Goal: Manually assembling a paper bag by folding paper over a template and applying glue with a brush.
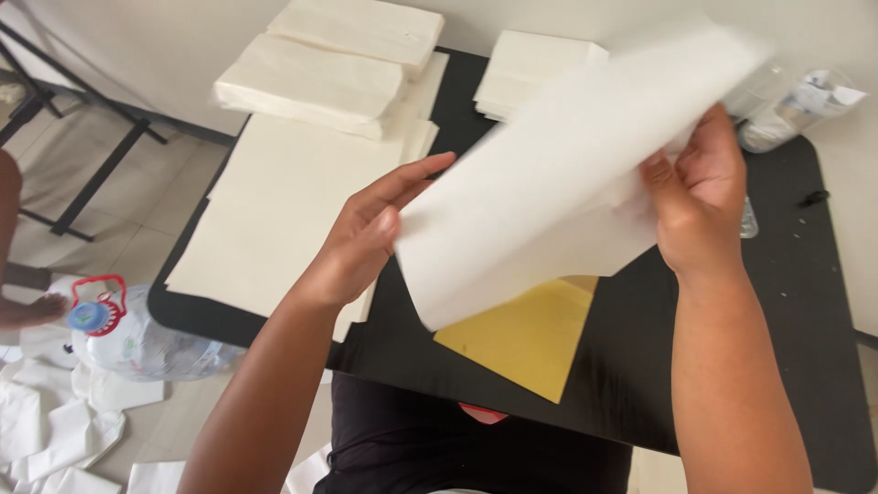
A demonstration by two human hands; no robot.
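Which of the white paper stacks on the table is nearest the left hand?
The wide flat stack beside the left hand; the others are folded bundles at the far edge.

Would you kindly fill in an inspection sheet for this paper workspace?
Surface: black table, mostly covered at its left.
Job's things: white paper sheet held up; yellow card lying beneath.
Clutter: folded paper stacks, flat sheets, clear plastic bottle.
Grippers: left hand and right hand grip the sheet's edges.
Cables: nothing seen.
Surroundings: water jug and paper scraps on the floor.
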